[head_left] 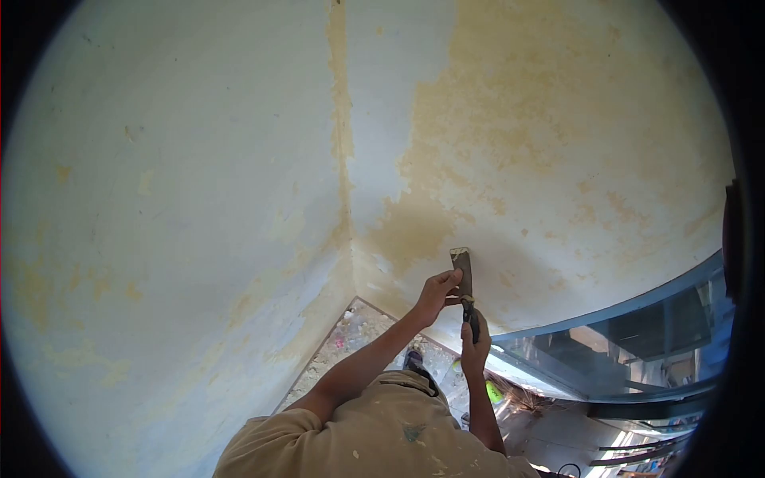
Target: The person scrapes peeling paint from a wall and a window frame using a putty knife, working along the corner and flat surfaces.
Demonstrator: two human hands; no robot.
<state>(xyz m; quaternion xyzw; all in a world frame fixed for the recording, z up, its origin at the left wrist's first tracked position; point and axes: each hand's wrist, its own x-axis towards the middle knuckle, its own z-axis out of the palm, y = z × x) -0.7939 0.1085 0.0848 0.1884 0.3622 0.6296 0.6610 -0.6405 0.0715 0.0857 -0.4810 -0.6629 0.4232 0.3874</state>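
Observation:
A flat scraper-like tool [465, 275] with a dark handle is held up in front of the wall, with pale residue on its top edge. My right hand [476, 342] is wrapped round its dark handle. On the left side of the blade, my left hand [437, 295] has its fingers closed on the tool. Behind the tool, the right wall [542, 199] is whitish with large yellow-tan patches. Whether the tool touches the wall cannot be made out.
The left wall [175, 199] meets the right one at a corner with a yellowish strip. Debris lies on the floor [343, 338] below. A blue-framed window [621, 342] curves across the lower right, with dark bars beneath.

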